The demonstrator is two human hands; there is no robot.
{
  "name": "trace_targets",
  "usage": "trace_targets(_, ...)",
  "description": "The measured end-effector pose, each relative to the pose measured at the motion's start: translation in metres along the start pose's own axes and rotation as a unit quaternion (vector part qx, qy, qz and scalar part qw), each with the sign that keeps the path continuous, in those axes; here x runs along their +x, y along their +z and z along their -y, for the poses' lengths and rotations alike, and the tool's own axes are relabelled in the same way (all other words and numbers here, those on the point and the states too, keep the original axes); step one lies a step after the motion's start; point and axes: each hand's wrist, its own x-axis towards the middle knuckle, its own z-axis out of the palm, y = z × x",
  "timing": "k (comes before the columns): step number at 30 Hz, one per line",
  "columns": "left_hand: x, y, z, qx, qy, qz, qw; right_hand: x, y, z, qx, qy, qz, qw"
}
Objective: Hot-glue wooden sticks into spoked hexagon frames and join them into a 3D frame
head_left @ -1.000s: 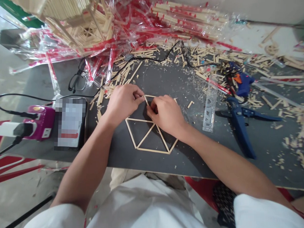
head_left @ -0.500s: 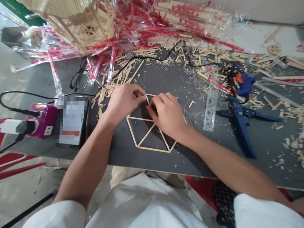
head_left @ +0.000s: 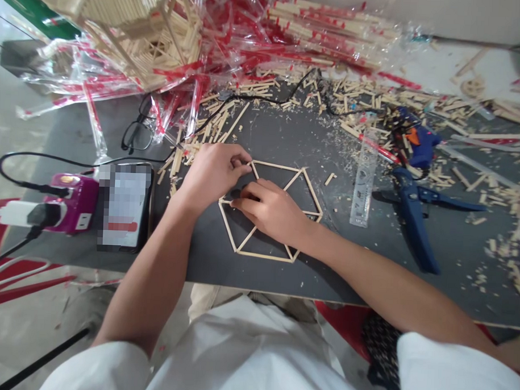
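A hexagonal frame of thin wooden sticks (head_left: 264,256) with spokes lies flat on the dark table. My left hand (head_left: 216,173) is at its upper left corner, thumb and fingers pinched together; what they hold, if anything, is too small to make out. My right hand (head_left: 274,210) lies over the middle of the frame, covering the centre and some spokes. Its fingers are bent and drawn together near the left corner, beside a horizontal stick, and their grip is partly hidden.
A clear ruler (head_left: 362,187), blue cutters (head_left: 415,217) and a blue glue gun (head_left: 421,144) lie to the right. A phone (head_left: 127,207) and a purple adapter (head_left: 74,203) are at left. Stick offcuts (head_left: 344,95), glasses (head_left: 138,135), and plastic wrappers (head_left: 235,40) lie behind.
My right hand has moved left and slightly toward me, uncovering the frame's upper right side. My left hand stays near the upper left corner. The view has shifted slightly.
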Motion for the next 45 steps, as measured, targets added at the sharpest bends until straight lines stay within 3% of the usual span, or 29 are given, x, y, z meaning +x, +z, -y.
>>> trace_targets(13,-0.002,-0.006,-0.005,0.028,-0.023,-0.016,0.999,0.003,-0.007,0.004,-0.01,0.007,0.037,0.999)
trace_targets(27,-0.003,-0.004,-0.011,0.052,-0.016,0.008,0.998,0.004,-0.01,0.006,-0.045,-0.007,0.06,0.997)
trace_targets(39,-0.007,0.0,-0.017,0.082,0.026,-0.002,0.996,0.004,-0.013,0.01,-0.06,0.011,0.058,0.996)
trace_targets(42,-0.009,0.008,-0.019,0.099,0.045,-0.023,0.994,0.006,-0.021,0.008,-0.041,0.01,0.067,0.997)
trace_targets(45,-0.01,0.017,-0.022,0.122,0.064,-0.049,0.989,0.005,-0.042,-0.001,0.005,0.046,0.055,0.997)
